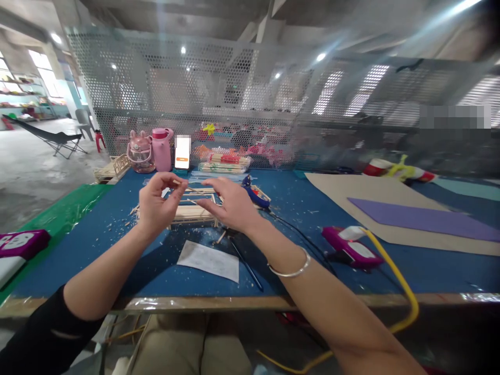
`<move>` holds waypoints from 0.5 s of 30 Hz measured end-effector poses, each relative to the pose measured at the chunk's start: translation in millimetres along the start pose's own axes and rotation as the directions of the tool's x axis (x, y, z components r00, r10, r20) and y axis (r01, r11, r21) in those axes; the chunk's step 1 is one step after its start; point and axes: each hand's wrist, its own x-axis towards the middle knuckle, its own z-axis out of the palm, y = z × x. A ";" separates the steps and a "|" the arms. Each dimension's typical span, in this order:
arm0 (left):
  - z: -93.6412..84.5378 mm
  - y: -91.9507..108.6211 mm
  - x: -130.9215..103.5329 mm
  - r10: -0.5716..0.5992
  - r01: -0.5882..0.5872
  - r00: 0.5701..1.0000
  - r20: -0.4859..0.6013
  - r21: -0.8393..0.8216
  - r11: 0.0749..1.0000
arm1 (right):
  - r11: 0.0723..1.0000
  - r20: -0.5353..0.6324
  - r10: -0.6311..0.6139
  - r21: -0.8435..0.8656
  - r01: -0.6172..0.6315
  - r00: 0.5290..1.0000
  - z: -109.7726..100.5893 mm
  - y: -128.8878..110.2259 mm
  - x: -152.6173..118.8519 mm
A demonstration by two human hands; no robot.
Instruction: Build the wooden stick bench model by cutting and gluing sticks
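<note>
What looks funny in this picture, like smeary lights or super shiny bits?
Head view: light streaks smear the top right; the phone screen looks washed-out white; glare shines on the table's front edge; a dark shadow lies below the left hand.

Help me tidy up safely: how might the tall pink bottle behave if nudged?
The pink bottle looks taller than it is wide, so a high push would probably tip it. Its smooth-looking sides suggest a stiff shell, perhaps slightly slippery. Its contents don't show, so its weight is uncertain.
</note>
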 end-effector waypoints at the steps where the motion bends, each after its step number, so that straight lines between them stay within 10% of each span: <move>1: 0.0 1.5 -0.7 0.071 -0.073 0.997 0.036 0.044 0.996 | 0.992 0.038 0.035 0.123 -0.040 0.999 1.6 -3.2 3.2; 5: 4.2 9.9 -6.3 0.474 -0.510 0.846 0.245 0.113 0.852 | 0.687 0.271 0.063 0.686 -0.239 0.960 7.3 -10.7 9.9; 10: 14.6 11.2 -12.9 0.600 -0.680 0.676 0.428 0.051 0.731 | 0.513 0.305 0.180 0.782 -0.354 0.935 9.9 2.6 13.6; 12: 11.6 2.5 -8.2 0.530 -0.604 0.733 0.427 0.052 0.795 | 0.634 0.271 0.249 0.681 -0.368 0.930 7.9 14.8 15.3; 15: -4.5 -25.4 8.2 0.110 -0.147 0.980 0.167 0.226 0.963 | 0.863 0.237 0.242 0.390 -0.320 0.941 8.6 33.3 16.9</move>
